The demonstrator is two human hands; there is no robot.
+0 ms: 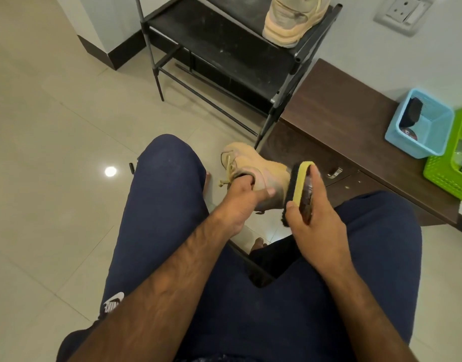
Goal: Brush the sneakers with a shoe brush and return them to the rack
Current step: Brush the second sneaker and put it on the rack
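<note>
I sit with a tan sneaker [253, 163] held between my knees. My left hand [241, 198] grips it, fingers tucked inside the opening and thumb pressed on the outer side. My right hand [313, 218] holds a shoe brush [299, 186] with a yellow back and black bristles, and the bristles lie against the sneaker's heel side. The second tan sneaker [292, 19] stands on the top shelf of the black shoe rack [224, 53] ahead.
A low dark wooden cabinet [342, 121] runs along the wall on the right, carrying a blue basket [420, 124] and a green basket [457, 163] with supplies. Pale floor tiles [54, 113] stretch to the left. A wall socket [405, 14] sits above.
</note>
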